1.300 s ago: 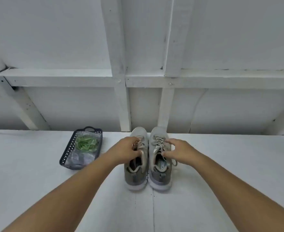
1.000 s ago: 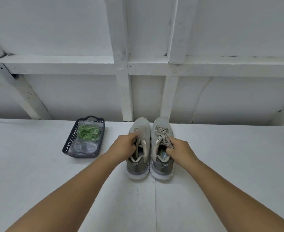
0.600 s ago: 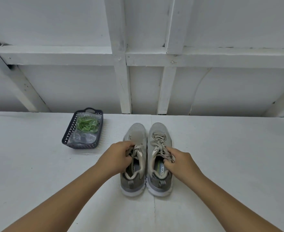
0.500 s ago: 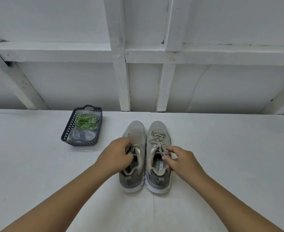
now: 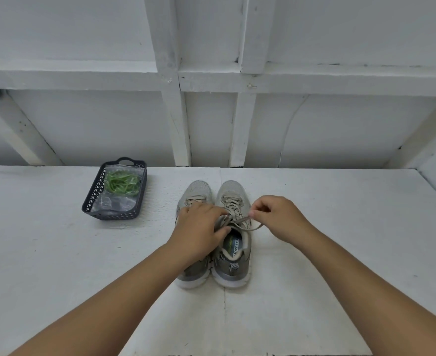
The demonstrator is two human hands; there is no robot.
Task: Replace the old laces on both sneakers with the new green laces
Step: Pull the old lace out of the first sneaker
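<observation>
Two grey sneakers stand side by side on the white table, toes pointing away from me. My left hand lies over the left sneaker and pinches the beige lace at the tongue of the right sneaker. My right hand pinches a loop of that old beige lace and holds it out to the right of the shoe. The new green laces lie in a clear plastic bag inside a dark basket.
The dark plastic basket sits on the table to the left of the sneakers, near the back. A white wall with wooden beams rises right behind the table. A side wall closes the far right corner.
Both hands let go of the sneakers' collars after sliding the pair toward me. The left hand reached across to the right sneaker's lace, and the right hand pulled a lace loop out to the right.
</observation>
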